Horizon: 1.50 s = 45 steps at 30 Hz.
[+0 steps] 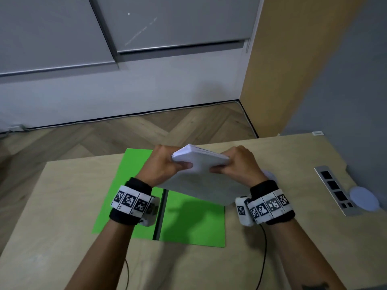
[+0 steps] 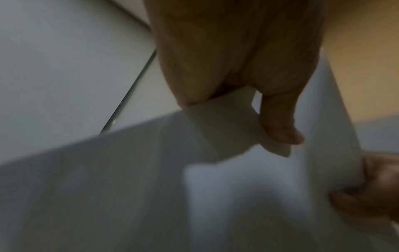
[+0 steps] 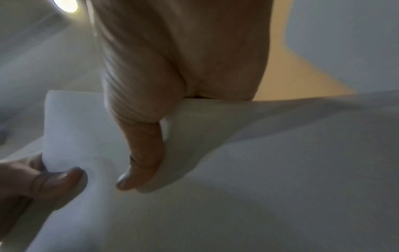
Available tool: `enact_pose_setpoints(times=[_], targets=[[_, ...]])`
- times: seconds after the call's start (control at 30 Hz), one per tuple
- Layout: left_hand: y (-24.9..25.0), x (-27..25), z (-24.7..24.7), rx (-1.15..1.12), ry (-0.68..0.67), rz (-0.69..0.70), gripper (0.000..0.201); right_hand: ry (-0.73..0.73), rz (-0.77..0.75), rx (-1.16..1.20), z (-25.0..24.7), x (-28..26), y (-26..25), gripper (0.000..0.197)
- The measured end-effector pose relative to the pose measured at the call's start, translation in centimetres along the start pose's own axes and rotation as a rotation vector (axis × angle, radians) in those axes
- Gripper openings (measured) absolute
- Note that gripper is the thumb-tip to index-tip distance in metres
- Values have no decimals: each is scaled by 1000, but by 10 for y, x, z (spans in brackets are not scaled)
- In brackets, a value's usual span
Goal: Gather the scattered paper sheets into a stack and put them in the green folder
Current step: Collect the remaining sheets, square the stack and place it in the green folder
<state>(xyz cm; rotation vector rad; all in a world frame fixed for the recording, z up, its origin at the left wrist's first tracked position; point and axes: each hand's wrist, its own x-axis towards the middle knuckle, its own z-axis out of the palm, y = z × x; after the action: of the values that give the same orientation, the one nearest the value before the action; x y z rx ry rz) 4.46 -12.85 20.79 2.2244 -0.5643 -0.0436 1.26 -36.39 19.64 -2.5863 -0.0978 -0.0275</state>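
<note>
Above one green folder (image 1: 188, 222), two hands hold one paper stack (image 1: 199, 162).

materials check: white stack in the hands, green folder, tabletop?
Paper stack: thin matte white paper, seemingly; layered sheet edges show at its top and it sags between the left hand and right hand. Green folder: smooth, flat, probably plastic or coated card, dark spine strip. Table: pale wood-look board, faint grain, matte.
</note>
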Motion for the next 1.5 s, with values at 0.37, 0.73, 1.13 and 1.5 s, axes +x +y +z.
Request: enact_pose_setpoints(times=[0.37,0.73,1.13,1.5], targets=[[-27,-16,-38,-444,329,-240,28,584,361,664,36,-26,72,128],[-69,-29,1,-657,373,-311,26,353,372,1140,45,-28,73,36],[-131,-59,91,-639,140,-576,39,188,753,1119,105,-86,132,53],[-138,-44,82,-675,81,-495,79,144,694,1176,103,-81,134,63]])
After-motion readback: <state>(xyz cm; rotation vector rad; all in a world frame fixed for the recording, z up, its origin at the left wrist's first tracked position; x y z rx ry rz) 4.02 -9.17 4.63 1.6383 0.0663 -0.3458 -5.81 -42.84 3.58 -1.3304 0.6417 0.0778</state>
